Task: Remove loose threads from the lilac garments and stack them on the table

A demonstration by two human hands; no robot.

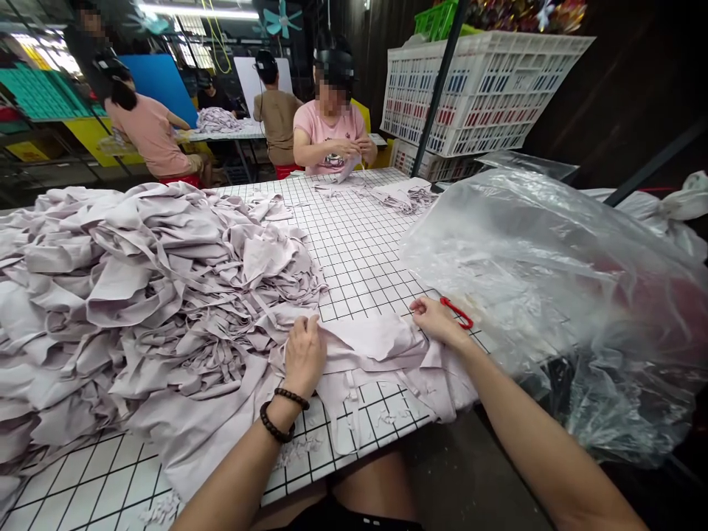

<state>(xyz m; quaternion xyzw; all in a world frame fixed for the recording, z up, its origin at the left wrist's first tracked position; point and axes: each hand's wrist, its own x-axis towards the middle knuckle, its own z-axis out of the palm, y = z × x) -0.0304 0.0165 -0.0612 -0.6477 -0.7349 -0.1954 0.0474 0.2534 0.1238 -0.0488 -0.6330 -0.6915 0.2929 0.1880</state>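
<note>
A pale lilac fabric piece [376, 338] lies stretched between my two hands on the gridded table. My left hand [306, 354], with two dark bead bracelets at the wrist, has its fingers curled down on the piece's left end. At its upper right end my right hand [434, 318] is closed in a pinch; the fingertips partly hide what they grip. More lilac cloth [442, 380] lies under the piece and reaches the table's front edge. Just beyond my right hand lies a red-handled tool [458, 313], its kind unclear.
A big heap of lilac fabric pieces [160, 273] covers the left side. Clear plastic sheeting [542, 258] bulges over the right side. Small scraps [392, 417] dot the gridded table [354, 254]. Across it, a person [332, 133] handles cloth. White crates [476, 88] stand behind.
</note>
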